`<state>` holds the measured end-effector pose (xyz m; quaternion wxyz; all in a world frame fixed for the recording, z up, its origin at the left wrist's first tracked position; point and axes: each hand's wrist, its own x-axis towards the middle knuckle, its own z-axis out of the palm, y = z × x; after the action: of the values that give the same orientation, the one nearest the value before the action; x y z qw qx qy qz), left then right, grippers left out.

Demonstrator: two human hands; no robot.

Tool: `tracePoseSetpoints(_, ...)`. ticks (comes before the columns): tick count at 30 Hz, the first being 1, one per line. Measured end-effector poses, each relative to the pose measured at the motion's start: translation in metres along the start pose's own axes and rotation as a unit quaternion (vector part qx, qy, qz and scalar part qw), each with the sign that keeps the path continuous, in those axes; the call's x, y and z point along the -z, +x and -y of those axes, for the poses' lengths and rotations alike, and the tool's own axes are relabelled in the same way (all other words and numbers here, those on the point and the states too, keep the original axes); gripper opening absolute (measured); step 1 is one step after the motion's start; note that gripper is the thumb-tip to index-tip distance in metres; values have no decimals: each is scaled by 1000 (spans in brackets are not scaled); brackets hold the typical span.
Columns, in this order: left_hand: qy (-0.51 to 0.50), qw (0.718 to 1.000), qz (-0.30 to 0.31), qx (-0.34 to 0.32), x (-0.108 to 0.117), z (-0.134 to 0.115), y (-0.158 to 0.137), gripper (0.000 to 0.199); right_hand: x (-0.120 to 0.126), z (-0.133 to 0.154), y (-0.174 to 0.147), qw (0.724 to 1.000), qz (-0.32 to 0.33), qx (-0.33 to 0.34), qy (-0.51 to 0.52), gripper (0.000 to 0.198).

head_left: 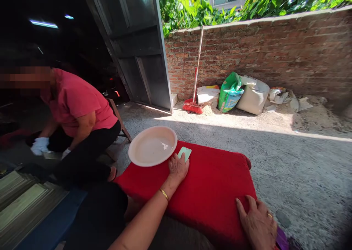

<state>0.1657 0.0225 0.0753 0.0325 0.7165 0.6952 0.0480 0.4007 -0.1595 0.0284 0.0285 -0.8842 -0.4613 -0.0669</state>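
My left hand (178,168), with a gold bracelet at the wrist, grips a flat pale green rectangular piece (186,152) with rounded corners. That piece lies against the red cloth (211,184) covering a low table; its exact kind is not clear. A wide pale pink basin (152,147) stands at the table's far left corner, just beyond my left hand, and light glints inside it. At the near right edge my right hand (258,220) rests on the cloth, fingers spread, a ring on one finger and nothing held.
A co-worker in a pink shirt (82,99) and white gloves sits at the left, near stacked flat boards (24,202). Beyond the table are a dark metal door (140,51), a red broom (194,107), filled sacks (253,95) and a brick wall (275,48).
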Motion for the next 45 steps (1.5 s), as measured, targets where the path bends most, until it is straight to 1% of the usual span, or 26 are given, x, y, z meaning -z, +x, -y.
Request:
tracePoseSetpoints(2,-12,1000,-1,-28,-5,-20,-14,46,-1,-1,1,1000,2,-2,-2,44)
tracePoseSetpoints(6,-60,984,13,-165,-26,-79,-50,52,-6,-3,2,1000,-1,-3,-5,45)
tracePoseSetpoints(8,-79,974,19,-212,-34,-96,-61,55,-10,-4,2,1000,-6,4,-9,46)
tracePoseSetpoints(9,-83,972,22,-219,-37,-99,-62,56,-12,-5,2,1000,-8,7,-10,46)
tracePoseSetpoints(10,-84,973,24,-216,-37,-96,-61,56,-14,-6,2,1000,-11,10,-9,47)
tracePoseSetpoints(12,-75,980,27,-185,-33,-78,-52,54,-17,-7,2,1000,-16,11,-7,48)
tracePoseSetpoints(17,-20,997,14,-75,-5,1,-27,48,-22,-10,4,1000,-11,15,6,49)
tracePoseSetpoints(19,-5,999,11,-39,5,24,-25,47,-21,-10,6,1000,-12,7,16,49)
tracePoseSetpoints(20,-2,999,8,-34,8,31,-26,47,-20,-9,6,1000,-19,0,21,49)
tracePoseSetpoints(21,-2,999,5,-45,12,36,-28,47,-18,-7,6,999,-34,-4,31,49)
tracePoseSetpoints(22,-5,997,3,-72,15,38,-32,47,-16,-4,5,997,-55,1,50,48)
tracePoseSetpoints(23,-10,993,5,-117,18,38,-37,47,-14,0,4,993,-77,22,84,47)
tracePoseSetpoints(24,-16,984,14,-175,21,36,-43,46,-10,5,2,985,-98,61,132,45)
tracePoseSetpoints(25,-21,970,31,-241,25,34,-50,45,-6,11,-1,970,-108,111,189,45)
tracePoseSetpoints(26,-27,950,54,-308,29,32,-56,43,-1,18,-4,949,-104,164,247,45)
tracePoseSetpoints(28,-46,901,101,-421,36,28,-68,39,11,32,-14,910,-46,244,332,49)
tracePoseSetpoints(29,-63,878,118,-460,39,26,-72,38,19,39,-18,896,1,267,355,53)
tracePoseSetpoints(31,-114,842,141,-508,42,26,-79,39,36,50,-27,872,112,296,373,57)
tracePoseSetpoints(34,-174,811,186,-527,38,31,-81,43,61,60,-38,831,256,318,378,60)
tracePoseSetpoints(36,-190,799,223,-526,32,35,-80,42,72,64,-44,805,317,324,382,68)
tracePoseSetpoints(38,-211,785,255,-524,26,38,-79,41,74,67,-48,786,352,324,390,71)
tracePoseSetpoints(40,-257,773,269,-513,23,43,-77,43,68,67,-50,785,357,302,406,68)
tracePoseSetpoints(41,-286,774,265,-499,24,46,-76,45,63,66,-48,792,345,282,417,67)
tracePoseSetpoints(42,-311,782,253,-478,25,51,-74,49,56,63,-44,801,324,258,431,66)
tracePoseSetpoints(43,-323,798,234,-452,27,57,-72,57,49,58,-38,812,295,236,445,65)
tracePoseSetpoints(45,-292,842,197,-408,28,74,-66,74,35,43,-19,840,212,189,462,66)
